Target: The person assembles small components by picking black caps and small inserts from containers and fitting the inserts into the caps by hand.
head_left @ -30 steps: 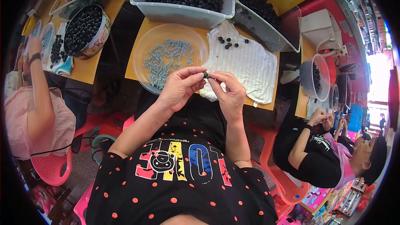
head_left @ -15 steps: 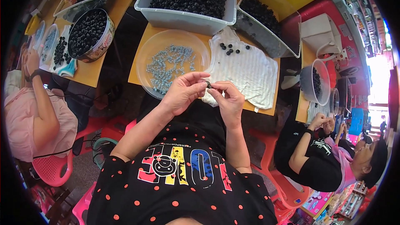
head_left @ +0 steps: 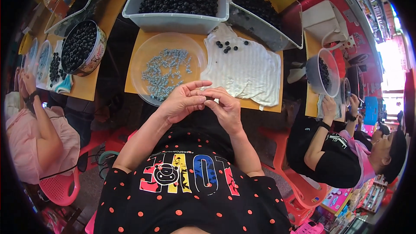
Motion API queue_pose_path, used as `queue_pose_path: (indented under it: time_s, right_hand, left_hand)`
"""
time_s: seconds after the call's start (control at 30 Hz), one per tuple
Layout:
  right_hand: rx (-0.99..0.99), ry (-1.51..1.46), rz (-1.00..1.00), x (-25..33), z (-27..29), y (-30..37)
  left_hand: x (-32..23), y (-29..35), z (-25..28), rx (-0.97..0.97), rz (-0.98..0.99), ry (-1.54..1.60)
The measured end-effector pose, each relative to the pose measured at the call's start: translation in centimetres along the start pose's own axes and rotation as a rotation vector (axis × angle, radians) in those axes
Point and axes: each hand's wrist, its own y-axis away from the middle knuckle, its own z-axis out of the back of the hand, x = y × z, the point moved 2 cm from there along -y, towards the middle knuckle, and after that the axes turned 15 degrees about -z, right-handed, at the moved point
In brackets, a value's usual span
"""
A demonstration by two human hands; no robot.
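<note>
My left hand [head_left: 178, 100] and my right hand [head_left: 226, 109] meet in front of my shirt, just off the near edge of the table. Thumbs and fingertips of both pinch together on a small black round piece, now mostly hidden by the fingers. Beyond my left hand is a shallow clear round tray [head_left: 138, 56] with many small blue-grey pieces [head_left: 162, 78] in it. To its right a white ribbed cloth [head_left: 247, 73] lies spread on the table, with several black round pieces [head_left: 226, 48] near its far end.
A big clear bin [head_left: 177, 22] of black pieces stands at the back, with another bin [head_left: 264, 28] right of it. On the left table is a round tub [head_left: 93, 60] of black pieces. Co-workers sit left [head_left: 43, 138] and right [head_left: 333, 160]. A clear bowl [head_left: 331, 76] stands right.
My hands have come slightly nearer and left in the picture; the black piece is now more covered by my fingers. The right co-worker's hands have moved apart. The whole view has shifted a little.
</note>
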Motion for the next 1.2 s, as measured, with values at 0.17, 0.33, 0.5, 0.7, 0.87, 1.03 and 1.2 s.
queue_pose_path:
  time_s: [0.17,0.33,0.5,0.7,0.87,1.03,1.2]
  right_hand:
    - [-0.027,-0.129,-0.079,-1.3,1.0,-0.5]
    - [-0.031,-0.2,-0.288,-3.5,6.1,-4.9]
    - [-0.534,0.372,-0.179,-6.1,12.5,-10.8]
    - [-0.676,0.887,0.112,-8.2,13.6,-14.9]
    - [-0.645,0.694,0.113,-9.1,14.1,-13.5]
    - [-0.524,0.267,-0.087,-4.1,9.8,-9.3]
    - [-0.335,-0.262,-0.174,-1.7,5.2,-4.6]
  left_hand:
    - [0.3,-1.1,-0.2,-0.044,0.004,0.044]
    - [-4.5,-4.5,-0.8,-0.05,-0.206,-0.324]
    - [-14.2,-9.7,-3.0,-0.092,-0.744,-1.003]
    - [-16.4,-12.5,-1.3,-0.003,-0.836,-1.371]
    - [-10.2,-8.4,-2.8,0.065,-0.754,-1.072]
    - [-4.6,-4.6,-0.7,-0.06,-0.485,-0.839]
    - [-0.7,-2.8,-2.0,-0.155,-0.256,-0.262]
